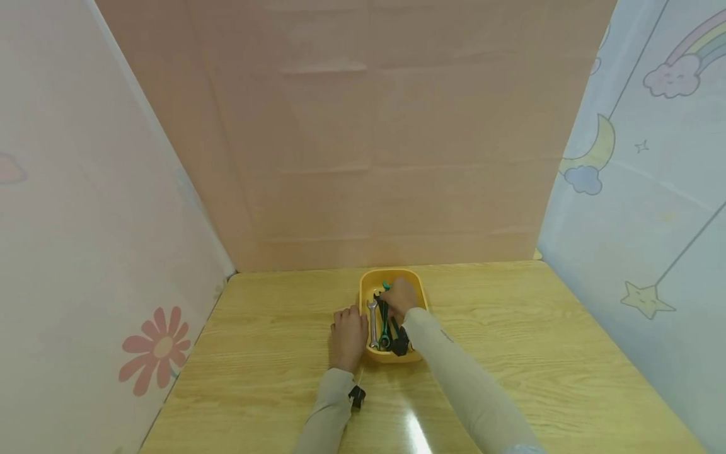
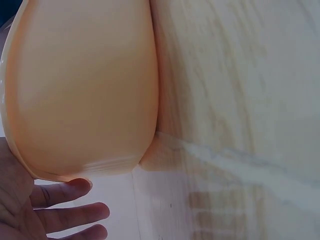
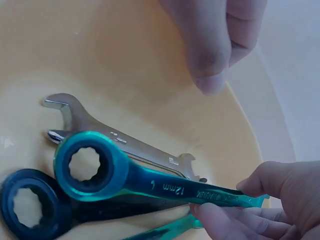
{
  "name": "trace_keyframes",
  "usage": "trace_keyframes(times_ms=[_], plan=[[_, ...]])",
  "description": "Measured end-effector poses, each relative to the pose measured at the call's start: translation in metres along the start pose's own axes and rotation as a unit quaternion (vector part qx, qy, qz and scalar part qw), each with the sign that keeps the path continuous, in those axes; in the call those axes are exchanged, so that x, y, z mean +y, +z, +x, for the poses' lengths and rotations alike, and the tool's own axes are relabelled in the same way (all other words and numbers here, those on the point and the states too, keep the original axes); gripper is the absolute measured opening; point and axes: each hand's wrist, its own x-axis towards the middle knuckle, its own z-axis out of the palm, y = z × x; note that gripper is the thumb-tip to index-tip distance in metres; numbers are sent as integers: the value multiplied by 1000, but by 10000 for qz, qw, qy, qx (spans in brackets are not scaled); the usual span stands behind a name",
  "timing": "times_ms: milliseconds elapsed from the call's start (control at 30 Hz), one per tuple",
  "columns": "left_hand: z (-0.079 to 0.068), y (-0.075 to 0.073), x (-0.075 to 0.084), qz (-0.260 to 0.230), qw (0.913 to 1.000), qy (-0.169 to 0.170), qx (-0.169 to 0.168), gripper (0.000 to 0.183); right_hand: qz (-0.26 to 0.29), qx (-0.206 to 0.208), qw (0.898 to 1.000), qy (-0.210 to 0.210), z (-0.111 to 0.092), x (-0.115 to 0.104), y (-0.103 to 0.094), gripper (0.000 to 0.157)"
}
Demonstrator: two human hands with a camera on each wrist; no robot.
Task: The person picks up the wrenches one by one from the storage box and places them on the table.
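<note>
A yellow plastic bin [image 1: 391, 271] stands on the table with several wrenches lying in it. My left hand [image 1: 348, 337] holds its left rim, thumb over the inside and fingers along the outer wall, as the left wrist view shows. Reaching into the bin, my right hand [image 1: 401, 296] pinches one end of a green 12mm ratcheting wrench [image 3: 160, 184] between thumb and fingers. Behind that wrench lies a silver open-end wrench [image 3: 125, 143]. A black ratcheting wrench [image 3: 55, 212] and another green wrench [image 3: 172, 230] are partly hidden below it.
The bin stands on a wood-grain table [image 1: 261, 328] near its back edge. A brown sheet [image 1: 368, 139] rises behind the table, and patterned walls flank both sides. Small black devices, one [image 1: 357, 397] at the left wrist and one [image 1: 399, 345] at the right, are worn.
</note>
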Motion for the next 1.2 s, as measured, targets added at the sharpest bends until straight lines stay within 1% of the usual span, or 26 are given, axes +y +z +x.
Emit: trace_keyframes(times_ms=[300, 400, 467, 533, 600, 667, 800, 900, 1100, 1200], plan=[[0, 1, -1, 35, 9998, 100, 139, 17, -494, -72, 9987, -91, 7, -10, -13, 24], [-1, -1, 0, 31, 9999, 77, 116, 18, -419, -77, 9990, -154, 7, -16, -20, 23], [-1, -1, 0, 26, 9999, 60, 90, 18, -361, -89, 9990, -238, 7, -19, -25, 26], [-2, -2, 1, 1, 10000, 38, 44, 18, -416, -108, 9986, -322, 7, -23, -31, 34], [-2, -2, 1, -22, 10000, 16, 1, 19, -552, -116, 9976, -400, 7, -27, -39, 43], [-1, -3, 1, -38, 10000, 0, -33, 19, -620, -142, 9971, -410, 8, -30, -48, 46], [1, -3, 1, -49, 10000, -11, -65, 20, -468, -202, 9981, -344, 9, -31, -69, 43], [1, -3, 1, -22, 9999, -84, -134, 21, -372, -231, 9986, -303, 11, -28, -85, 42], [1, -3, 2, 10, 9993, -248, -297, 23, -548, -160, 9979, -299, 13, -20, -115, 44], [1, -3, 2, -10, 9990, -298, -339, 24, -697, -184, 9969, -328, 12, -15, -129, 41]])
